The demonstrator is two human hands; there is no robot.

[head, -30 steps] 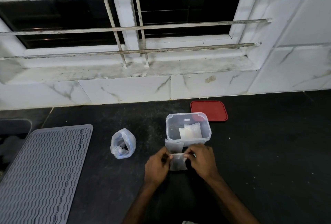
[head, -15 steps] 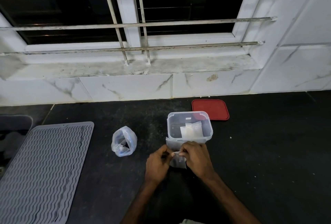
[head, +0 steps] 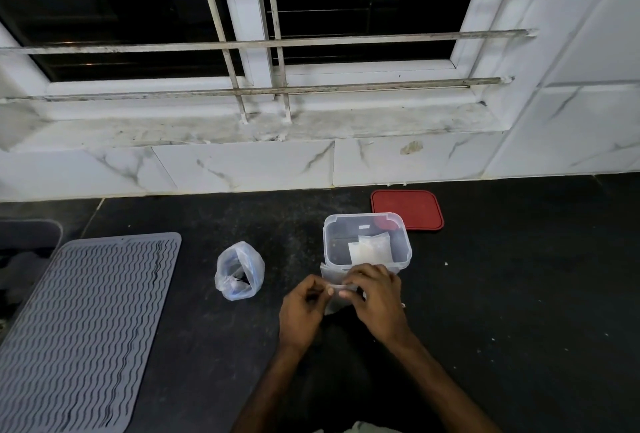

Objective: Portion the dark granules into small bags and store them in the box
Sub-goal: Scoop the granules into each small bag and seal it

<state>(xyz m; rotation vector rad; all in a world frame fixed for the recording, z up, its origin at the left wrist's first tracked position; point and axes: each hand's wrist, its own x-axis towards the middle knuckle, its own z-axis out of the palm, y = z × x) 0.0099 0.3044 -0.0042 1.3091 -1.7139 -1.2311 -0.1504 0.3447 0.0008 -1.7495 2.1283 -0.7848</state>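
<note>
Two bare forearms are extended forward and angled toward each other, the left hand and right hand being held close together, knuckles up, fingers curled, with the top edge of a small bag pinched by thumb and fingertips of each.

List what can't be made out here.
Head view only:
Small bag: mostly covered by the left hand and right hand; fill and seal unreadable.
Plastic bag: crumpled film hides how much dark material is inside.
Box: packet count too dim to tell.
Grey mat: cut off by left and bottom edges.
</note>
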